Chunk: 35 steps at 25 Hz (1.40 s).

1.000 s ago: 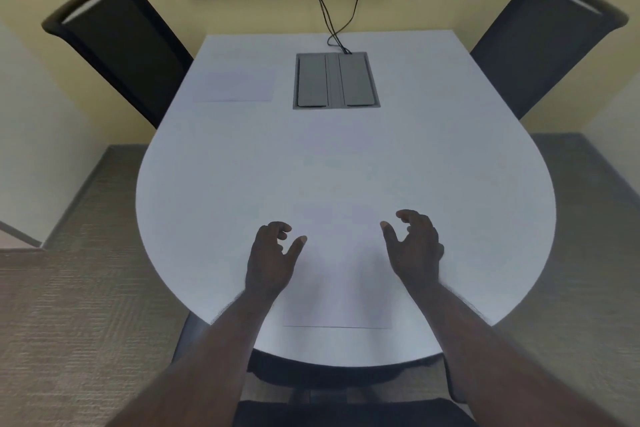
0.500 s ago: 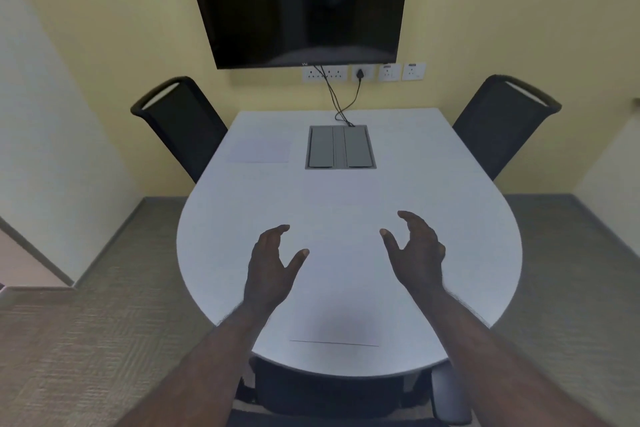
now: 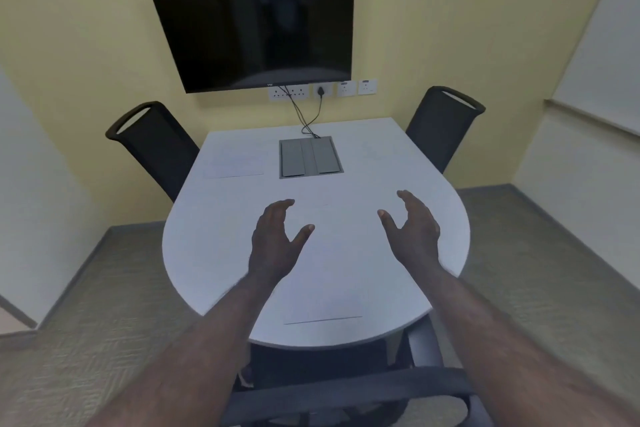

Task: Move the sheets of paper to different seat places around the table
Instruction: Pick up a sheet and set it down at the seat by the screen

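Observation:
A white sheet of paper (image 3: 329,291) lies at the near end of the white table (image 3: 207,253), in front of the near chair. Another sheet (image 3: 233,165) lies at the far left, by the left chair. My left hand (image 3: 275,243) and my right hand (image 3: 412,229) hover above the near sheet with fingers spread and curled, holding nothing. A faint sheet edge may lie at the far right, too pale to be sure.
A grey cable box (image 3: 310,158) is set into the table's far middle, with cords running up to wall sockets (image 3: 322,91). Black chairs stand at the far left (image 3: 152,142), far right (image 3: 443,121) and near end (image 3: 346,395). A dark screen (image 3: 256,24) hangs on the wall.
The view has pulled back and tilted up, so the table looks smaller and the screen shows fully. Both hands rose off the near sheet and stay empty.

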Each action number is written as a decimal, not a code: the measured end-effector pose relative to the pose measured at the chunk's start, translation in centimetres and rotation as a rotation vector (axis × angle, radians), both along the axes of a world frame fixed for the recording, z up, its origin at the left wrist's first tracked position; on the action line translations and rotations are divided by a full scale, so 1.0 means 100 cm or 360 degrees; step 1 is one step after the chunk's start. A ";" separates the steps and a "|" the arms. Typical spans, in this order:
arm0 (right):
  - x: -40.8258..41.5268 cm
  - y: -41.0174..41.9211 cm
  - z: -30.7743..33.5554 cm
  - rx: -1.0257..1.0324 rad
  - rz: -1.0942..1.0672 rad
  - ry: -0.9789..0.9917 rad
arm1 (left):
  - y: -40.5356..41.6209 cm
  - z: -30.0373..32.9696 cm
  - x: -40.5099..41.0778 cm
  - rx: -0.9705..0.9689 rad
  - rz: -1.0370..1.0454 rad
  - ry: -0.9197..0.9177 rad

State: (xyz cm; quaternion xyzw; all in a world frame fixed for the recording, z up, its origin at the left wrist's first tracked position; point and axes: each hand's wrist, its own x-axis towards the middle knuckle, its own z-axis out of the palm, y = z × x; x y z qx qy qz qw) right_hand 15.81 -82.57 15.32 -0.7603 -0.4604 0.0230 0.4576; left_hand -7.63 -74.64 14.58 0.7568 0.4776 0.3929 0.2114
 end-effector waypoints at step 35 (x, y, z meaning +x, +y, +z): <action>0.441 -0.126 0.009 -0.0057 -0.0310 0.0039 | -0.059 0.009 0.495 -0.0025 -0.0391 0.0008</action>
